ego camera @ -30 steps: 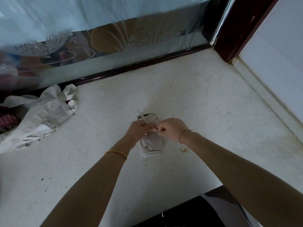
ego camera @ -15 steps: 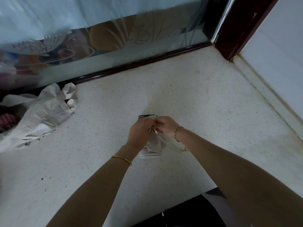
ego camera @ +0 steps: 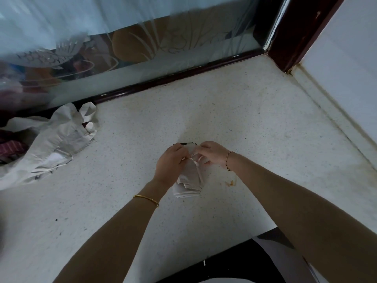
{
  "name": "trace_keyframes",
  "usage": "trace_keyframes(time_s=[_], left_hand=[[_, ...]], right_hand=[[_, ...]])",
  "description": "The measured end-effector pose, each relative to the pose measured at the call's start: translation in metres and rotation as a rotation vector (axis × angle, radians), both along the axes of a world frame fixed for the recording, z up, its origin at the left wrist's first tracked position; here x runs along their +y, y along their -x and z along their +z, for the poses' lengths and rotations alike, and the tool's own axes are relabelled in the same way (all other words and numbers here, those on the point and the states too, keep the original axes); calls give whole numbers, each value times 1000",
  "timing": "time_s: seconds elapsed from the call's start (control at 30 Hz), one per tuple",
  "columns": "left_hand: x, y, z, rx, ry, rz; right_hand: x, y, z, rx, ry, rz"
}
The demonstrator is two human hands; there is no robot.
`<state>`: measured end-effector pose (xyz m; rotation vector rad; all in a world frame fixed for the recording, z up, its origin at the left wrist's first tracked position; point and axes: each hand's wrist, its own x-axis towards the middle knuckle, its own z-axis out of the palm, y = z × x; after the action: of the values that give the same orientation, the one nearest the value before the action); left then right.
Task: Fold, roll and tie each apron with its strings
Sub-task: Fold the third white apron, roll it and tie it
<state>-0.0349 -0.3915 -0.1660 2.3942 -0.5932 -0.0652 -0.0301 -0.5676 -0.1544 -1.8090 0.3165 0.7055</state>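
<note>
A white rolled apron (ego camera: 188,182) lies on the speckled counter (ego camera: 234,119) in the middle of the view. My left hand (ego camera: 170,164) and my right hand (ego camera: 210,153) meet over its far end. Both pinch the thin white apron strings (ego camera: 191,159) between fingertips, just above the roll. The roll's far end, with a dark edge, peeks out beyond my fingers. The knot itself is hidden by my fingers.
A heap of loose white aprons (ego camera: 51,144) lies at the left beside a frosted glass panel (ego camera: 122,37) in a dark frame. A white wall (ego camera: 346,78) bounds the counter at the right. The counter's front edge (ego camera: 234,242) runs below my arms.
My hands have shifted a little toward the far end of the roll, and the string that stuck up a second ago is now drawn down between my fingers.
</note>
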Motion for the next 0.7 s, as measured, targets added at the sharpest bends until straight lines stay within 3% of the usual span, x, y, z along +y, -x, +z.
trace_keyframes(time_s=[0.17, 0.27, 0.33, 0.4, 0.53, 0.7], left_hand=[[16, 2, 0, -84, -56, -59], [27, 4, -1, -127, -100, -49], [39, 5, -4, -132, -147, -20], [55, 7, -9, -147, -209, -31], [71, 13, -17, -116, -297, -105], [47, 16, -1, 293, 57, 103]], right_hand=[[-19, 11, -2, -32, 2, -52], [-25, 15, -7, -16, -197, -255], [-33, 19, -10, 8, -199, -340], [-40, 21, -15, 22, -38, -349], [-43, 24, -30, -62, 485, -304], [-35, 25, -36, -71, 589, -277]])
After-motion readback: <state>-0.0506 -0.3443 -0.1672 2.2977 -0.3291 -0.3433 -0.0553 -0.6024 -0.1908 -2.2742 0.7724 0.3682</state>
